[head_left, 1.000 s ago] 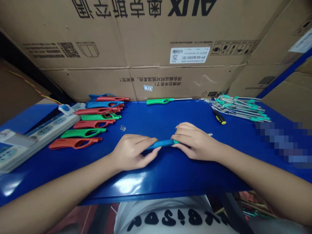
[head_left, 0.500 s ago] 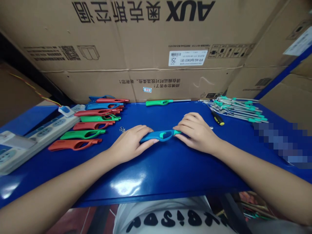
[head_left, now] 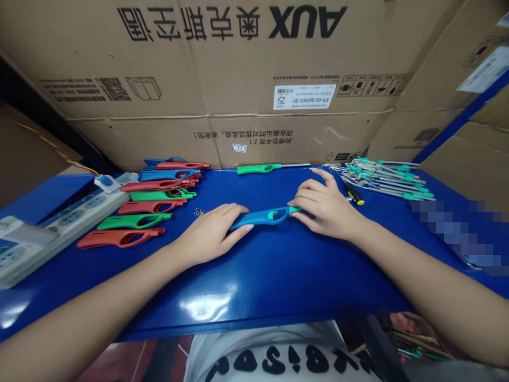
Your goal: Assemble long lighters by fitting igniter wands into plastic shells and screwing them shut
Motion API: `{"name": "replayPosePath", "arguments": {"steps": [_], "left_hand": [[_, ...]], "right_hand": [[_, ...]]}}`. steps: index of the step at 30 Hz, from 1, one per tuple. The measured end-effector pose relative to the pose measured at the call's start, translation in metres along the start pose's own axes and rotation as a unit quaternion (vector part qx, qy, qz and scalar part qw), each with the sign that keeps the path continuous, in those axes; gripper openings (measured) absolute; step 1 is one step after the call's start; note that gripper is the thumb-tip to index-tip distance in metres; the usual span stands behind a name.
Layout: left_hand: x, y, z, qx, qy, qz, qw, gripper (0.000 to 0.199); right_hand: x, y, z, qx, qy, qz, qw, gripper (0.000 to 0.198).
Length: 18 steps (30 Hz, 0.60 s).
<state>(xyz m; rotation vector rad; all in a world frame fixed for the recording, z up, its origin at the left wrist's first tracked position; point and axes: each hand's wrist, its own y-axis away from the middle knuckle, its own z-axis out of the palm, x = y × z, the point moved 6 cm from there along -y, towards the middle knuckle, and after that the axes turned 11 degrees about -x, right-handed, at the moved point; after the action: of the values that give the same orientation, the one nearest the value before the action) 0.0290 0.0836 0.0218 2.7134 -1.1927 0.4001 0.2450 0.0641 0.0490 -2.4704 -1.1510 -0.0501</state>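
Observation:
A blue lighter handle with a teal trigger in its finger loop lies across the space between my hands, just above the table. My left hand is closed around its rear end, thumb along the near side. At the other end, the thumb and fingertips of my right hand pinch the teal front piece, with the index finger raised. My right palm hides whatever extends beyond that piece. Small screws lie behind my left hand. A screwdriver with a black and yellow handle rests beyond my right hand.
Several red, green and blue lighter shells lie in a column at left, beside a white power strip. A green lighter with a metal tube lies along the cardboard wall. Metal rods with teal parts are piled at right.
My right hand has shifted slightly right, and its index finger has lifted. The blue handle's front end has moved a little right and up; my left hand stays nearly in place.

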Motion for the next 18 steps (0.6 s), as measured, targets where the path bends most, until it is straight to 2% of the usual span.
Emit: {"name": "replayPosePath", "arguments": {"steps": [6,12,16,18], "left_hand": [[-0.007,-0.001,0.006,-0.013,-0.002,-0.024,1.0,0.034],[-0.004,0.0,0.004,-0.004,0.0,-0.025,1.0,0.033],[-0.004,0.0,0.005,-0.003,-0.01,-0.023,1.0,0.033],[-0.004,0.001,0.005,-0.004,-0.017,-0.025,1.0,0.034]], "right_hand": [[0.023,0.002,0.024,-0.113,-0.092,0.058,0.988,0.013],[0.023,0.004,0.025,-0.151,-0.142,0.078,0.975,0.014],[0.018,0.004,0.023,-0.18,-0.153,0.094,0.967,0.03],[0.026,0.006,0.023,-0.187,-0.139,0.157,0.96,0.043]]}}
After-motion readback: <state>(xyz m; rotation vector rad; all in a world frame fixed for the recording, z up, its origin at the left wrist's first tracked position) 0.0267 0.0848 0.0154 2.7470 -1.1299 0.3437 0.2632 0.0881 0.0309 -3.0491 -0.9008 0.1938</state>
